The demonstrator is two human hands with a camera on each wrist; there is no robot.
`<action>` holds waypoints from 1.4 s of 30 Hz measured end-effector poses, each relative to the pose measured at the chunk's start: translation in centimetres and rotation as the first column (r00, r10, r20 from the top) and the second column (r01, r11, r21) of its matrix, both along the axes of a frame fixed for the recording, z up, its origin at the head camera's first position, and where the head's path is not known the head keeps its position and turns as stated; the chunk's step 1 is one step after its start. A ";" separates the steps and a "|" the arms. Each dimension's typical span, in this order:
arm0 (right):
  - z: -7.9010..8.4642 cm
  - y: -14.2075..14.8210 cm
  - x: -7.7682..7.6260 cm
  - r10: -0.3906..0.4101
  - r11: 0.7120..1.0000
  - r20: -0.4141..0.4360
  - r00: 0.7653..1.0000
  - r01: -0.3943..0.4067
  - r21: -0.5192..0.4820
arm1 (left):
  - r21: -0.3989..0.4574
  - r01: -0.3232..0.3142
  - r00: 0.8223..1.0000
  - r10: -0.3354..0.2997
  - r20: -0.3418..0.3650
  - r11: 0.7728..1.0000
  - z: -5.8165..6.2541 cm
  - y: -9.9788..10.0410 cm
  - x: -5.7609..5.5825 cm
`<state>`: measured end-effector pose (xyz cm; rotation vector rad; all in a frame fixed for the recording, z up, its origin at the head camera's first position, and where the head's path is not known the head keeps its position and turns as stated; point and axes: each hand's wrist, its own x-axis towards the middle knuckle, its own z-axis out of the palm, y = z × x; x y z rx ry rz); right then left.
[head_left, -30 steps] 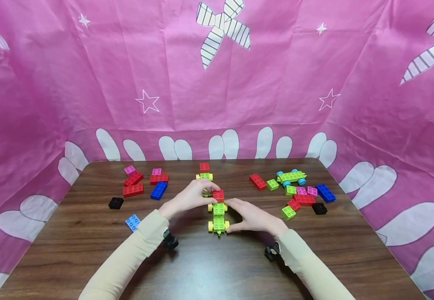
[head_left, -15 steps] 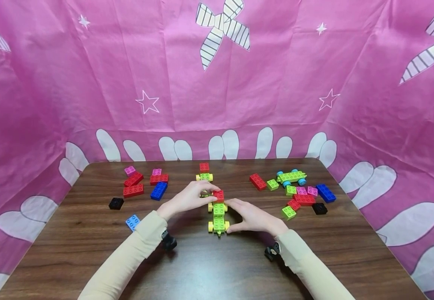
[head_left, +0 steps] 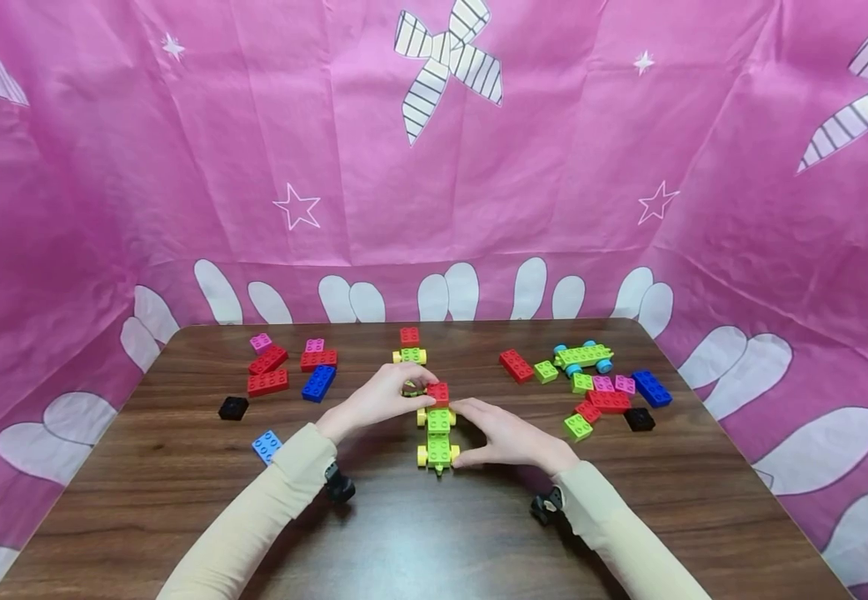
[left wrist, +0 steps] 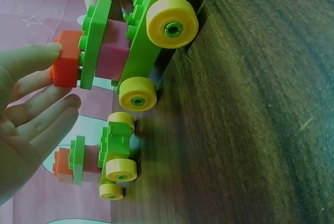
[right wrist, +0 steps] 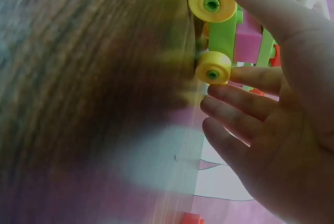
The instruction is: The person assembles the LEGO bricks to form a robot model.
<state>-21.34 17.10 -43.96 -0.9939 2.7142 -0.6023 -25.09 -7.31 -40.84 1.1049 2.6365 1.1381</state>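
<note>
A toy car (head_left: pixel 438 452) with a green base and yellow wheels stands mid-table. On it sit a pink brick (left wrist: pixel 112 49), a green brick (left wrist: pixel 95 45) and a red brick (left wrist: pixel 66 59) on top. My left hand (head_left: pixel 380 395) pinches that red brick, thumb on the near face and fingers behind. From the right, my right hand (head_left: pixel 507 433) holds the car, thumb at its near wheel and index finger at the far wheel (right wrist: pixel 212 68). The other right fingers extend past the car. Part of the car's far end is hidden behind my left hand.
Beyond stands a second yellow-wheeled car (head_left: pixel 409 356) bearing a similar stack. To the right, a blue-wheeled car (head_left: pixel 582 356) stands among loose bricks. Red, pink and blue bricks, a black piece (head_left: pixel 234 408) and a light blue brick (head_left: pixel 266 447) lie left.
</note>
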 end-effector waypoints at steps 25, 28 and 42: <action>-0.5 -0.5 -1.0 -0.086 0.976 -0.013 0.996 0.082 -0.201 | -0.009 -0.009 0.999 0.009 -0.038 1.000 -0.7 0.1 -0.2; -0.6 -0.5 -1.2 -0.076 0.974 0.010 0.997 0.076 -0.212 | -0.001 -0.012 1.000 0.012 -0.028 1.000 -0.7 0.1 -0.2; -0.7 -0.6 -1.8 -0.081 0.963 0.064 0.995 0.095 -0.254 | 0.030 0.002 0.999 -0.001 -0.033 1.000 -0.7 0.3 -0.2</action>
